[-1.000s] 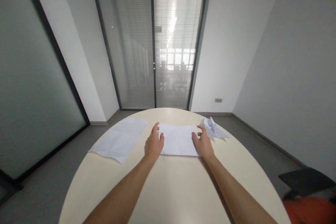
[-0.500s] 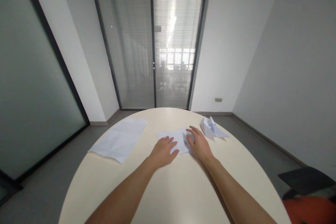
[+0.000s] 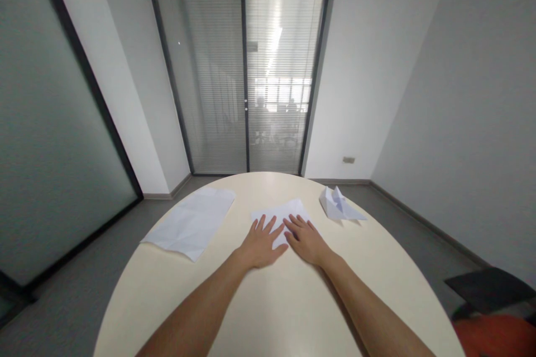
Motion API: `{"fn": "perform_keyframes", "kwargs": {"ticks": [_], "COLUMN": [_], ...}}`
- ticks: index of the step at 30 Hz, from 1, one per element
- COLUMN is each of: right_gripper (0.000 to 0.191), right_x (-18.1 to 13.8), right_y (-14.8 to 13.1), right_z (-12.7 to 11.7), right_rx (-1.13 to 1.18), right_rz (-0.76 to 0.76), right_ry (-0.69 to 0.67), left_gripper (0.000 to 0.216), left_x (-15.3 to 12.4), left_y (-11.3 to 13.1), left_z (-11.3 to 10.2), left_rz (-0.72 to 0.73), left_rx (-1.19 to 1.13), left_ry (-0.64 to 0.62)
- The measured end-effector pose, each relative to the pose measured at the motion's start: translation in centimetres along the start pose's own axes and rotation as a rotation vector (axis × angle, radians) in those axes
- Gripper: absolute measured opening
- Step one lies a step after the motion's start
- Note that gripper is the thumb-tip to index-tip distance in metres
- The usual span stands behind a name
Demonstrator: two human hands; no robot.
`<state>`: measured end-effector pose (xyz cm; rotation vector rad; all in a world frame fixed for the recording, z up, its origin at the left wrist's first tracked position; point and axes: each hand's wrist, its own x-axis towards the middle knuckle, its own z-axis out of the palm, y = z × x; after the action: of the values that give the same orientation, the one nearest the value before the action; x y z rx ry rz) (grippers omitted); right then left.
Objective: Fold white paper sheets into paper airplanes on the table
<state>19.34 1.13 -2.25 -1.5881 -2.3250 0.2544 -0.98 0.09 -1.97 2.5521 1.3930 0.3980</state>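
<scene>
A white sheet of paper [image 3: 288, 210] lies flat in the middle of the round table, partly covered by both hands. My left hand [image 3: 262, 245] rests on its left side with the fingers spread. On the right part of the paper lies my right hand [image 3: 305, 239], palm down, its fingers stretched out towards the left hand. The fingertips of the two hands come close together over the paper. Neither hand grips anything. The paper's near edge is mostly hidden under the palms.
A larger creased sheet [image 3: 195, 223] lies at the table's left edge. Folded white paper with raised points [image 3: 338, 204] stands at the right edge. The cream table [image 3: 268, 312] has a rounded far edge. A black and red chair [image 3: 494, 290] is at lower right.
My right hand has moved left and nearer to me, flattening onto the paper close to the left hand. The paper's upper right corner now shows. My left fingers have spread wider.
</scene>
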Motion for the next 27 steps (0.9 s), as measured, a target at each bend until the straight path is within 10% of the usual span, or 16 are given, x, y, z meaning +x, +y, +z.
{"fn": "perform_keyframes", "kwargs": {"ticks": [9,20,27], "right_gripper": [0.035,0.043,0.057], "right_x": [-0.2,-0.4,-0.2], "right_y": [-0.9,-1.3,-0.1], "right_z": [-2.5,-1.8,-0.4], "right_rx": [-0.120,-0.056,-0.113], "right_rz": [0.071,-0.082,0.074], "right_ry": [0.167,0.108,-0.042], "left_gripper": [0.045,0.057,0.052], "left_x": [-0.3,-0.5,-0.5], "left_y": [0.9,1.3,1.4], "left_z": [-1.1,-1.3,-1.3], "left_rz": [0.077,0.107,0.171], "left_rx": [-0.019,-0.019,-0.025], "left_ry": [-0.007,-0.095,-0.023]}}
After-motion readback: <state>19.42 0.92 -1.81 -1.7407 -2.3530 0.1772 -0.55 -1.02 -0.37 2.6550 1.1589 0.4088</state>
